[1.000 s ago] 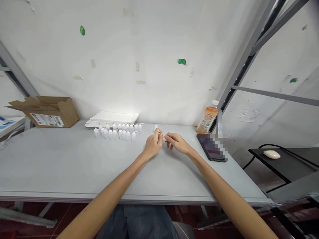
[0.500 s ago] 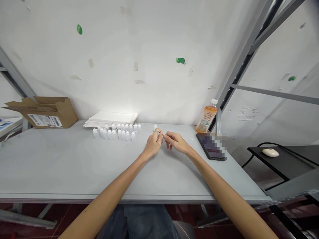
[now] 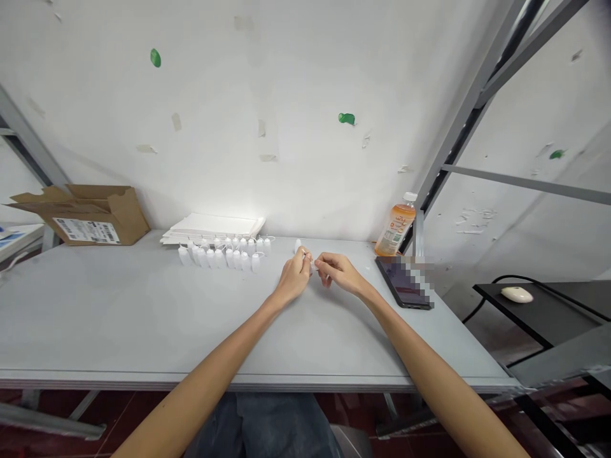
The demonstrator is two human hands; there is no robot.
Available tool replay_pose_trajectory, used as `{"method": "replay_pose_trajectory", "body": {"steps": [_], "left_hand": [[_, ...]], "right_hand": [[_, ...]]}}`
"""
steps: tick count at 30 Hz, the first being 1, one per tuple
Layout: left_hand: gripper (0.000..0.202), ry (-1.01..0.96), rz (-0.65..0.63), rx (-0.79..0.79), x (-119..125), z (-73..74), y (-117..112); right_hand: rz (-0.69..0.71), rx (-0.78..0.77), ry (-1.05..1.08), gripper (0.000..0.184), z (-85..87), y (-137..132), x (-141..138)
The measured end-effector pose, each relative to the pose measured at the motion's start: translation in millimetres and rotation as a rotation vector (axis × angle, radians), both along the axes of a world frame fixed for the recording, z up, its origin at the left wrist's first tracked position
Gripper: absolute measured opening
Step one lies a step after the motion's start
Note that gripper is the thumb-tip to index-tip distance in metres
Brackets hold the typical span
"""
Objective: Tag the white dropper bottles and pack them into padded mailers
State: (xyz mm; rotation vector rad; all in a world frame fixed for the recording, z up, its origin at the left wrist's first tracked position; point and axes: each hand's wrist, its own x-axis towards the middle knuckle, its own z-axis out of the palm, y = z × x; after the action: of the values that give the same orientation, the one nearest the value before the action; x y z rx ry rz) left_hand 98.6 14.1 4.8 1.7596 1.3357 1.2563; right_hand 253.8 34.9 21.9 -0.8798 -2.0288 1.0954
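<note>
My left hand point(image 3: 293, 278) and my right hand point(image 3: 338, 271) meet at the far middle of the grey table point(image 3: 143, 318). Both have their fingers pinched together on a small white item point(image 3: 310, 262) between them; it is too small to name. A single small white bottle point(image 3: 298, 245) stands just behind the hands. To the left stand two rows of several small white bottles point(image 3: 224, 253) with looped caps. Behind them lies a flat stack of white sheets point(image 3: 214, 226) against the wall.
An open cardboard box point(image 3: 83, 213) sits at the far left. An orange drink bottle point(image 3: 396, 229) stands at the back right beside a dark tablet point(image 3: 403, 280). A grey metal rack frame point(image 3: 458, 127) rises on the right. A white mouse point(image 3: 517, 294) lies on a black side table.
The hands stay pinched together at the same spot; only slight finger and camera shifts show.
</note>
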Motion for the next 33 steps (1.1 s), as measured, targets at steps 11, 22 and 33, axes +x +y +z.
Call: {"method": "replay_pose_trajectory", "body": {"steps": [11, 22, 33], "left_hand": [[0.018, 0.058, 0.004, 0.044, 3, -2.6, -1], [0.02, 0.021, -0.003, 0.002, 1, -3.8, -1], [0.024, 0.208, 0.008, -0.022, -2, -0.4, 1]], "right_hand": [[-0.074, 0.091, -0.13, 0.052, -6.6, 4, -3], [-0.021, 0.063, -0.094, 0.048, -4.7, 2, -3], [-0.273, 0.268, -0.029, 0.04, 8.7, 3, 7]]}}
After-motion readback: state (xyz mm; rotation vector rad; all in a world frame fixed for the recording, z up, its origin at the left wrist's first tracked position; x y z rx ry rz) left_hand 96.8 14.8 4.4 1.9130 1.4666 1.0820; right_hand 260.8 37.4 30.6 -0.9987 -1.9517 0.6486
